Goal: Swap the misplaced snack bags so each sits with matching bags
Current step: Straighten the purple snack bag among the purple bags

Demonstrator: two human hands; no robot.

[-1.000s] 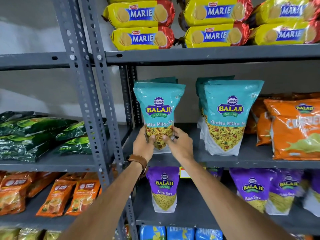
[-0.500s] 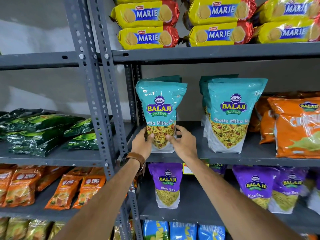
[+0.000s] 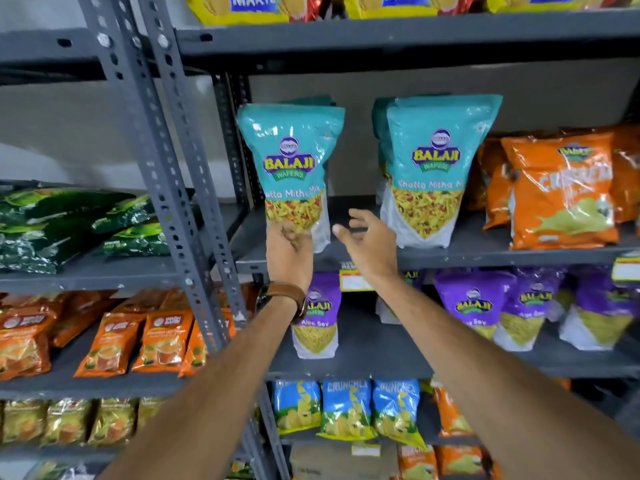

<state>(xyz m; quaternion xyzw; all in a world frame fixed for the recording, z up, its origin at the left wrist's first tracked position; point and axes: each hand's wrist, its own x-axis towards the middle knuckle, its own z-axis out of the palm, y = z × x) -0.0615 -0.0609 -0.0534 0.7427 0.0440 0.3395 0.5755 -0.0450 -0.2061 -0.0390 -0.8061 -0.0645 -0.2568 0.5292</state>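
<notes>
A teal Balaji Khatta Mitha Mix bag (image 3: 292, 161) stands upright at the left end of the middle shelf (image 3: 485, 256), with another teal bag behind it. My left hand (image 3: 290, 252) grips its bottom edge. My right hand (image 3: 369, 244) hovers just right of it, fingers spread, holding nothing. More teal Khatta Mitha bags (image 3: 434, 168) stand to the right. On the shelf below, a purple Aloo Sev bag (image 3: 317, 323) stands alone on the left, partly hidden by my left wrist, and several purple Aloo Sev bags (image 3: 512, 306) stand on the right.
Orange snack bags (image 3: 561, 188) fill the right of the middle shelf. Yellow Marie biscuit packs (image 3: 242, 6) lie on the top shelf. Grey uprights (image 3: 162, 174) separate a left rack with dark green packs (image 3: 62, 223) and orange packets (image 3: 114, 341). Blue chip bags (image 3: 346, 407) sit lower down.
My right hand has let go of the teal bag and moved right with fingers spread. The left hand still holds its base. The view has tilted down.
</notes>
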